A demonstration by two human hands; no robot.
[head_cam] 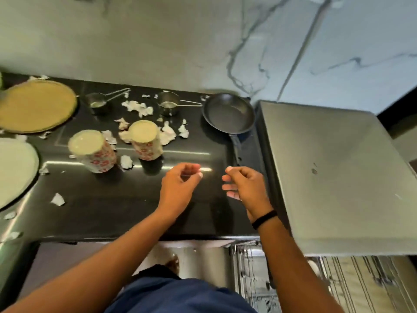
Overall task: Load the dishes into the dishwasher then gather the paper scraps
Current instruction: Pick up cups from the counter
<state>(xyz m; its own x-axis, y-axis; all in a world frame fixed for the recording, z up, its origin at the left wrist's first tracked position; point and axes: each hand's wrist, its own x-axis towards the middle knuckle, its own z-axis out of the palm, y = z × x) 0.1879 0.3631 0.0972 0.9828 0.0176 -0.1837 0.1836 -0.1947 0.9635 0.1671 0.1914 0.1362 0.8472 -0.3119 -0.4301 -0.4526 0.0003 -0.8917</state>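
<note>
My left hand (pixel 179 185) and my right hand (pixel 244 185) hover over the black countertop (pixel 126 204), fingers loosely curled, holding nothing. Two flower-patterned cups (pixel 93 150) (pixel 146 140) stand upside down left of my hands. Behind them sit two small metal measuring cups (pixel 98 102) (pixel 168 105) and a black frying pan (pixel 229 114). A tan plate (pixel 36 106) and a pale green plate (pixel 13 170) lie at the far left. White paper scraps (pixel 137 107) are strewn among the dishes. The dishwasher rack (pixel 293 281) shows at the bottom right.
A grey steel surface (pixel 338 177) stands to the right of the counter, above the rack. A marble wall (pixel 203 41) runs behind the counter. The counter's front edge is just below my forearms.
</note>
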